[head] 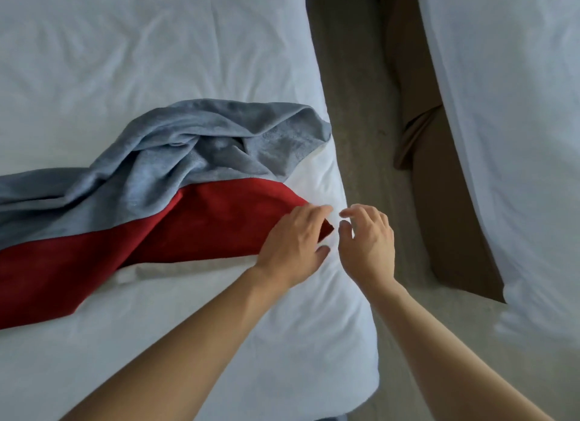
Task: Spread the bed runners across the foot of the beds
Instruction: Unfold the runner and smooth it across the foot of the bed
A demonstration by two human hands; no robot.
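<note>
Two beds (157, 59) flank a bare aisle (361, 106); one crumpled runner (188, 207) reaches the near bed's right edge. Left hand (295, 248) presses its corner; right hand (368, 241) hovers loosely spread.

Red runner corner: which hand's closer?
Left. The left hand rests on the red runner at its corner; the right hand hovers just beside it over the white bed, fingers apart, not touching.

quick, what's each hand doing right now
Left hand: open, fingers resting on the bed runner corner.
Right hand: open, loosely curled, holding nothing.
</note>
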